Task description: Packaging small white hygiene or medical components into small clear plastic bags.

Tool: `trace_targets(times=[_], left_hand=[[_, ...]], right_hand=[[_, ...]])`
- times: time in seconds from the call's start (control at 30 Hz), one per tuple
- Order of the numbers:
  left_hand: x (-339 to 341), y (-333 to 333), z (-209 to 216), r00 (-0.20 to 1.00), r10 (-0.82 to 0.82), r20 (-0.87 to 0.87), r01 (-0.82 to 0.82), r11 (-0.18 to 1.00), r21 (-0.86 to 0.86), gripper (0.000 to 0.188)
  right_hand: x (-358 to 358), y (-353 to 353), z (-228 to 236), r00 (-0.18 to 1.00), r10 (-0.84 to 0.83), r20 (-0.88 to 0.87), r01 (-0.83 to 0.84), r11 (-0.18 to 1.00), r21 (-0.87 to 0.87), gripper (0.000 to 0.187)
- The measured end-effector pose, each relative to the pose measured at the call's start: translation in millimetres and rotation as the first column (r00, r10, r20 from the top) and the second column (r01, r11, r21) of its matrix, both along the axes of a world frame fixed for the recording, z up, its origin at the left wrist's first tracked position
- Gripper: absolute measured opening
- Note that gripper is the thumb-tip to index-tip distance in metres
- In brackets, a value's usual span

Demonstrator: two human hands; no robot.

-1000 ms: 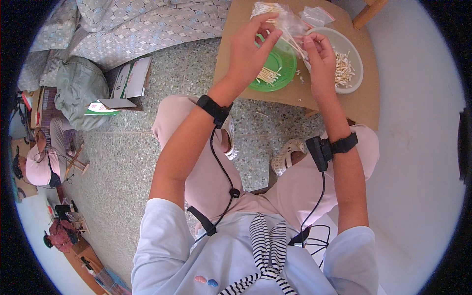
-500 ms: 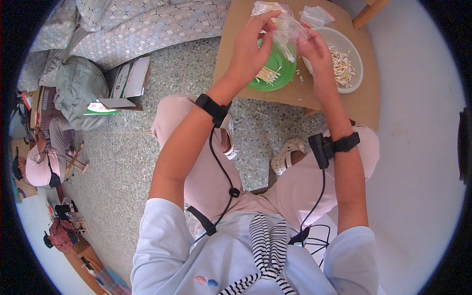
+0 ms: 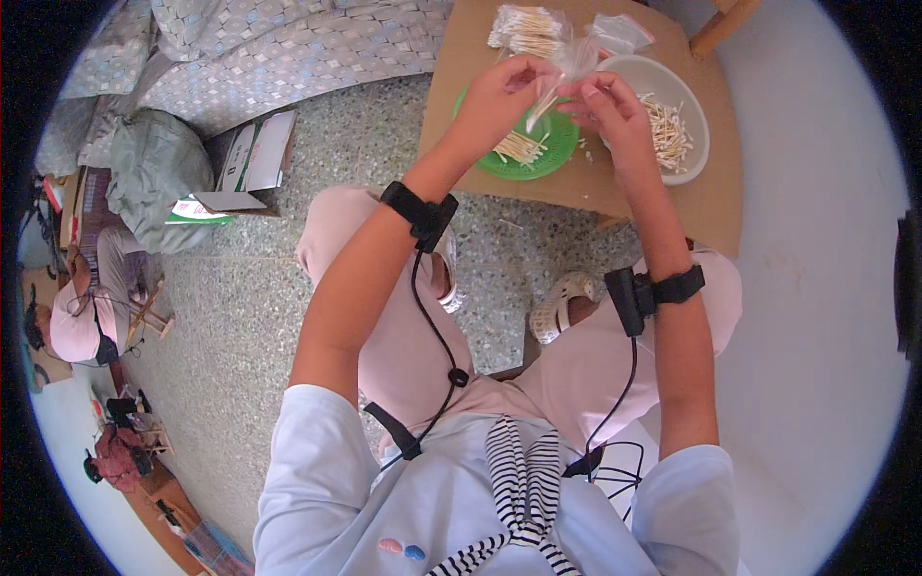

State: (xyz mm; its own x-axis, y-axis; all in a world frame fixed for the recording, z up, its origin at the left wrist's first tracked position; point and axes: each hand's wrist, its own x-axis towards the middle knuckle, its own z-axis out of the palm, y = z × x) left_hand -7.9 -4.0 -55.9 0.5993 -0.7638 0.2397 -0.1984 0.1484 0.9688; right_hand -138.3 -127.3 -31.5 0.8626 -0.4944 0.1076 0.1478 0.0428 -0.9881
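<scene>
My left hand and my right hand together hold a small clear plastic bag above a low brown table. Both pinch the bag near its top, left fingers on one side, right fingers on the other. Under the bag sits a green plate with a small bundle of thin pale sticks. A white bowl holding many of the same sticks stands just right of my right hand. Whether any sticks are inside the bag I cannot tell.
Filled clear bags of sticks and an empty bag lie at the table's far edge. A grey sack and a cardboard box sit on the speckled floor to the left. Another person sits at the far left.
Both hands have kept hold of the bag and shifted it slightly; the bag is now drawn narrower between the fingers.
</scene>
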Motion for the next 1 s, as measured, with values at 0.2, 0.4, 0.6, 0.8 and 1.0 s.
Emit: trace_targets(times=[0.2, 0.4, 0.6, 0.8, 1.0], left_hand=[[-4, 2, 11, 0.991, 0.046, 0.129, -0.041, 0.998, -0.044, 0.026], [-5, 9, 25, 0.974, 0.061, 0.217, -0.055, 0.998, -0.033, 0.026], [-9, 10, 32, 0.973, 0.125, 0.195, -0.111, 0.991, -0.081, 0.026], [-7, 11, 39, 0.965, 0.191, 0.177, -0.167, 0.976, -0.141, 0.03], [5, 20, 52, 0.891, -0.048, 0.452, 0.03, 0.998, 0.046, 0.036]], right_hand=[[1, 5, -5, 1.0, -0.003, -0.023, 0.002, 1.0, -0.013, 0.04], [-5, 1, 7, 0.994, 0.048, -0.101, -0.038, 0.994, 0.101, 0.058], [-4, -2, 1, 0.995, -0.056, -0.086, 0.043, 0.988, -0.146, 0.029], [0, -3, 1, 0.998, -0.043, -0.034, 0.039, 0.993, -0.115, 0.026], [1, 4, 1, 0.997, 0.074, -0.008, -0.074, 0.981, -0.179, 0.034]])
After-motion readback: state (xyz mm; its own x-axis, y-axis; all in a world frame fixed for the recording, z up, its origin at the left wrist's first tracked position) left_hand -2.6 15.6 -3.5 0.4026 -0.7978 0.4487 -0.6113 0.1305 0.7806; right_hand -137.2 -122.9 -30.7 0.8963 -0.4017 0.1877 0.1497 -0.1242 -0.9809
